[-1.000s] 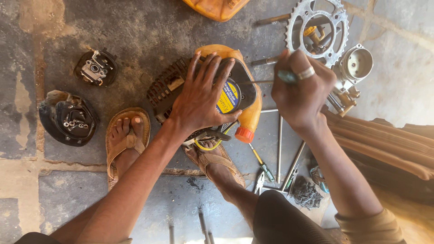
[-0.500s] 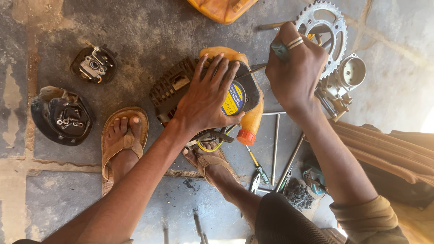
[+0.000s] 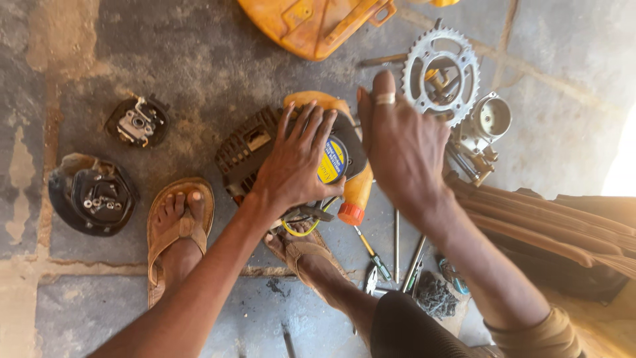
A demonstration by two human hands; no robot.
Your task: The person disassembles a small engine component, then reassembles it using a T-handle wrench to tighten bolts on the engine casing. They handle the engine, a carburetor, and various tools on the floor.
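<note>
My left hand lies flat with fingers spread on a dark finned engine part on the floor. An orange bottle with a round blue and yellow label and an orange cap lies against that part, partly under my hand. My right hand, a ring on one finger, hovers back-up between the bottle and a toothed metal sprocket. Its fingers curl away from view, so whatever is in it is hidden.
A grey metal cylinder part sits right of the sprocket. Two dark round covers lie at left. My sandalled feet flank the engine. Screwdrivers and rods lie near my knee; an orange panel is at top; brown cloth at right.
My right hand has shifted left and down from the sprocket towards the bottle, and the small tool seen in it earlier no longer shows. The left hand stays on the engine part.
</note>
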